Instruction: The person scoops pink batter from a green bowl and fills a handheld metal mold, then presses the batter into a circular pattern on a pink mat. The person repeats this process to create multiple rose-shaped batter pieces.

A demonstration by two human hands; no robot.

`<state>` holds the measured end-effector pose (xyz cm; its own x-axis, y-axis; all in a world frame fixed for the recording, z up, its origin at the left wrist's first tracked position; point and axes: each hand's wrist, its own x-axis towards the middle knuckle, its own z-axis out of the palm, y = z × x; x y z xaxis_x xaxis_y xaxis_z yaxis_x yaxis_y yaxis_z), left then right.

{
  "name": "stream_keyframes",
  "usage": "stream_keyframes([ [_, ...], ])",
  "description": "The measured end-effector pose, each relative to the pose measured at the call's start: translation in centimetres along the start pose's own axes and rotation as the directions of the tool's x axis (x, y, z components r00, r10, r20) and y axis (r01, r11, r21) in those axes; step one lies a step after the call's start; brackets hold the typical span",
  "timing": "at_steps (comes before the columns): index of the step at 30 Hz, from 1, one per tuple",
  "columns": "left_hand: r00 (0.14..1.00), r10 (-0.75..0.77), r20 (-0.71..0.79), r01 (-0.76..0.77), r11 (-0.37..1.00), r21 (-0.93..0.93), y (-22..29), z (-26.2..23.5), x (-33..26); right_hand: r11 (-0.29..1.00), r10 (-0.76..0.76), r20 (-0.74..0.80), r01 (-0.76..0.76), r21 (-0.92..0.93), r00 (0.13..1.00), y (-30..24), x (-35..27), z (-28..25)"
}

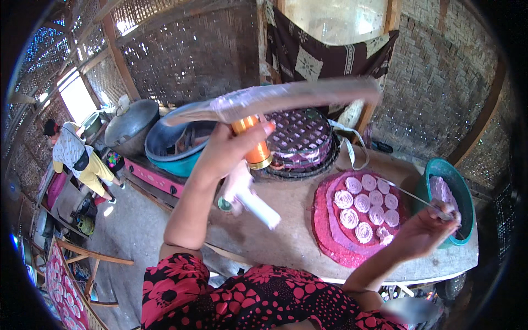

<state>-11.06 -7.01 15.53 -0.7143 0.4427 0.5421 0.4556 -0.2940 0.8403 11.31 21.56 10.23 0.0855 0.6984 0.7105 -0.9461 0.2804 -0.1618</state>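
Note:
My left hand (223,151) is closed round a shiny orange cylinder (254,147) with a gold rim. Above it lies a long, flat, brownish piece (308,94) smeared with purple cream and blurred by motion; whether they are joined I cannot tell. Below the same hand hangs a pinkish-white piece (250,201) with a white tube-like end. My right hand (429,231) pinches a thin rod (410,193) whose far end reaches the edge of a cake. Light purple swirled rosettes (362,203) cover the top of this cake, which stands on a bright pink base (324,239).
A green basin (472,220) with a purple-smeared piece inside stands at the table's right. Behind the cake is a dark woven basket (300,135). A teal basin (170,165) and large pot (129,129) stand at the left by a pink stove (151,177). Another person (77,151) stands far left.

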Motion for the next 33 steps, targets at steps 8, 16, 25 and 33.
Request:
stream_keyframes([
  [8, 0.769, 0.503, 0.395, -0.615, 0.410, 0.674, 3.0, 1.9, 1.3, 0.975, -0.028, 0.208, -0.020, 0.221, 0.978, -2.7, -0.5, 5.9],
  [16, 0.843, 0.431, 0.321, -0.518, 0.491, 0.701, 1.7, 2.6, 0.5, 0.974, -0.149, 0.822, 0.226, 0.025, 0.550, -0.1, -0.5, 12.0],
  [25, 0.924, 0.258, 0.283, -0.383, 0.630, 0.675, 1.4, 2.3, 0.3, 0.948, -0.200, 0.858, 0.315, 0.047, 0.473, 3.7, -2.2, 14.1],
  [33, 0.912, 0.302, 0.278, -0.404, 0.542, 0.737, 1.8, 2.2, 0.0, 0.959, -0.159, 0.861, 0.284, 0.018, 0.484, 4.8, -3.0, 14.4],
])
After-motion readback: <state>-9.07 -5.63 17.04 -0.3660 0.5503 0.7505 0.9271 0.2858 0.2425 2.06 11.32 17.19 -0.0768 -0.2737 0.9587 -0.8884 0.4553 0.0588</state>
